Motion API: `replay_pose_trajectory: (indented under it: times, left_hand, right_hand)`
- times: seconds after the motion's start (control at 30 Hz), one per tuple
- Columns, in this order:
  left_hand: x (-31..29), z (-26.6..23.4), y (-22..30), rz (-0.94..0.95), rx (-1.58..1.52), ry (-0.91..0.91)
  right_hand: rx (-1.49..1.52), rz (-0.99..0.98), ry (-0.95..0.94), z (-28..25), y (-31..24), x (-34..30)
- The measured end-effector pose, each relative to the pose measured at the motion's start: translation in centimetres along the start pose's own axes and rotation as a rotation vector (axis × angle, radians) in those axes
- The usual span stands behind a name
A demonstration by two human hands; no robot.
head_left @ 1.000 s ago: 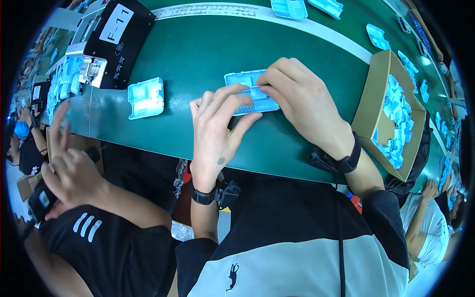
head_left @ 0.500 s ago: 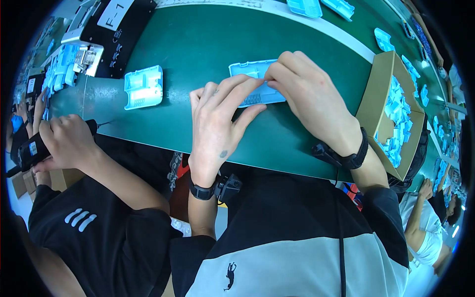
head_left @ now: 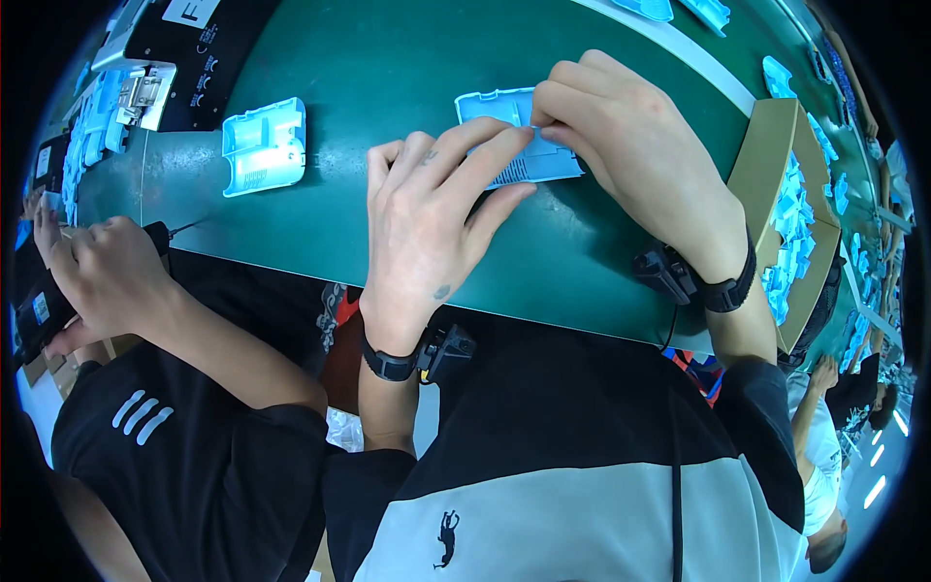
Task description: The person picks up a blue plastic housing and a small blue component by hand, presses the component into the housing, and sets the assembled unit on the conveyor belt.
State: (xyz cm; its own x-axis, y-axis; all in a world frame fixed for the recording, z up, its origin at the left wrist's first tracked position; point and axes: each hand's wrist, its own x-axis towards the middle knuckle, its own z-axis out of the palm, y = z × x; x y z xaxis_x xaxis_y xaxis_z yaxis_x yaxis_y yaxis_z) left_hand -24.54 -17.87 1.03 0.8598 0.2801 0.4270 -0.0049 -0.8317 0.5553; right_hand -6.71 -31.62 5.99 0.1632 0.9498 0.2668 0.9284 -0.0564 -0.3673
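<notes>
On the smooth green tabletop (head_left: pixel 388 68), a light-blue, rectangular plastic shell (head_left: pixel 553 165) lay under both hands. The left hand (head_left: pixel 417 218) arched over its left part with thumb and fingers half curled, and the right hand (head_left: pixel 645 145) bent its bunched fingertips over the middle; whether either gripped anything could not be told. A similar light-blue plastic half-shell (head_left: pixel 264 147) lay well to the left.

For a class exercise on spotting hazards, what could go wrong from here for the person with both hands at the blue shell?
The blue shell might slide on the green table if the left hand and right hand press unevenly. The cable below the right wrist device could snag at the table edge. The right forearm might knock the nearby cardboard box.
</notes>
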Motion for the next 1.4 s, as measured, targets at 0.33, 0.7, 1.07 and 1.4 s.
replay_pose_trajectory:
  times: [0.33,0.7,1.07,1.4]
  left_hand:
    - [0.7,0.2,0.2,0.064,0.113,0.035]
    - [-0.1,-0.1,0.8,0.013,0.144,0.025]
    - [4.3,0.9,2.1,-0.098,0.191,-0.044]
    - [4.0,-3.1,1.8,-0.104,0.208,0.140]
  right_hand:
    - [-0.017,-0.013,0.104,1.4,-0.5,-0.6]
    - [-0.056,0.302,0.301,-7.7,-2.3,-7.5]
    - [0.227,0.919,-0.143,-11.2,1.2,-20.5]
    - [0.098,0.861,-0.133,-10.6,3.1,-22.9]
